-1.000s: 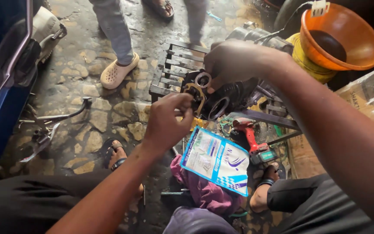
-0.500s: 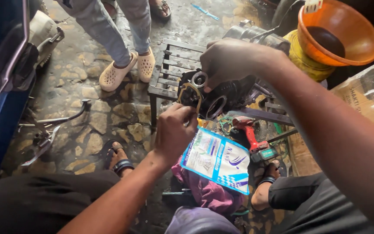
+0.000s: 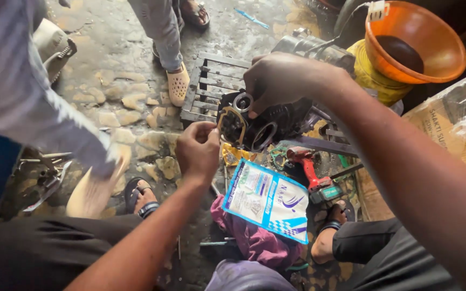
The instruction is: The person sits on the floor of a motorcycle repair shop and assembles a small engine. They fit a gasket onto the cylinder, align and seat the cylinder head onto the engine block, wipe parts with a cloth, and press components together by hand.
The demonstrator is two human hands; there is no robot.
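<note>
Pinching the gasket (image 3: pixel 227 125) with my left hand (image 3: pixel 198 151), right hand (image 3: pixel 281 81) gripping the engine block (image 3: pixel 276 121), I feared tearing it if misaligned.

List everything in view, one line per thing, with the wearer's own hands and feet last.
engine block: one, black, on the metal rack, centre
gasket: one, tan, against the engine's face
metal rack: one, dark, on the wet stone floor
funnel: one, orange, top right, in the jerrycan
jerrycan: one, yellow, under the funnel
power drill: one, red, on the floor below the engine
printed packet: one, white and blue, lower centre
rag: one, purple, under the packet
cardboard box: one, brown, right edge
bystander's foot: one, beige clog, beside the rack
left hand: grip pinching the gasket's edge
right hand: resting on top of the engine
own feet: two, in black sandals
</note>
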